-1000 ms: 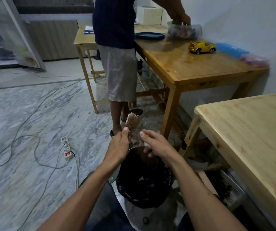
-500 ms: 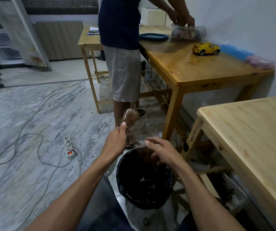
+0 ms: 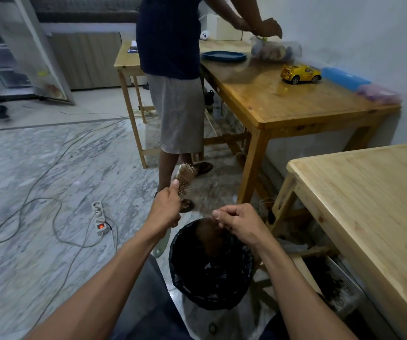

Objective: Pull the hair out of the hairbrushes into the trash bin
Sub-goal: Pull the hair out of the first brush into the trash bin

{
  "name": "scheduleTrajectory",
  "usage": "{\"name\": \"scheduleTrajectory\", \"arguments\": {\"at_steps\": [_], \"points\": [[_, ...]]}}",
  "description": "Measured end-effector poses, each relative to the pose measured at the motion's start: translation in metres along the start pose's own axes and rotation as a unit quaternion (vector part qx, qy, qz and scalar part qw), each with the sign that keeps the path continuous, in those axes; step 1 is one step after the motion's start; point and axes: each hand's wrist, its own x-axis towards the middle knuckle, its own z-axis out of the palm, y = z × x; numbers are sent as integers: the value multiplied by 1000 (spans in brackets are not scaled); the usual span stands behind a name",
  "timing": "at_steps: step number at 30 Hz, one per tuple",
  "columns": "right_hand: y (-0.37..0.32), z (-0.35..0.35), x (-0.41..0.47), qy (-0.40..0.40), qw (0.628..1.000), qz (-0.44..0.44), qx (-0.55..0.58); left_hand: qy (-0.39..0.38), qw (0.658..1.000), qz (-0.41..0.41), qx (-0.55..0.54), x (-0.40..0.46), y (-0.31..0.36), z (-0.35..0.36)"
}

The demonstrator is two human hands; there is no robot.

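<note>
My left hand point(image 3: 164, 208) grips a hairbrush point(image 3: 184, 179) by its handle, the bristled head pointing up and away, just beyond the trash bin. Brown hair point(image 3: 198, 201) stretches in a thin web from the bristles toward my right hand point(image 3: 238, 222). That hand is pinched shut on the hair above the rim of the black-lined trash bin point(image 3: 180, 273). A clump of brown hair hangs from those fingers down into the bin.
Another person point(image 3: 173, 69) stands just beyond the brush at a wooden table point(image 3: 283, 106) with a yellow toy car point(image 3: 300, 73). A second wooden table point(image 3: 369, 204) is at my right. A power strip point(image 3: 98, 218) and cables lie on the marble floor at left.
My right hand has moved away from the brush toward the bin, drawing hair out of the bristles. My left hand has held the brush in nearly the same place.
</note>
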Motion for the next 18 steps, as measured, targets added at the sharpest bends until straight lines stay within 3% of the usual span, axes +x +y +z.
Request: {"name": "scheduleTrajectory", "arguments": {"at_steps": [3, 5, 7, 9, 12, 15, 18], "points": [[-1, -3, 3, -13, 998, 18, -65, 1, 999, 31, 19, -4, -6, 3], [-5, -3, 4, -16, 994, 41, -100, -5, 993, 82, 91, -8, -9, 6], [-12, -2, 4, -20, 992, 76, -96, -5, 980, 117, 164, -12, -8, 8], [-17, 3, 5, -17, 994, 93, -50, -28, 978, 125, 164, -15, -6, 11], [-17, 10, 6, -28, 998, 54, -2, -67, 984, 114, 123, -17, -6, 15], [-12, 16, 2, -3, 1000, 19, -10, -49, 990, 88, 99, -10, -8, 15], [-9, 16, 1, 23, 999, -4, -43, -20, 999, 11, 38, -1, -10, 12]]}}
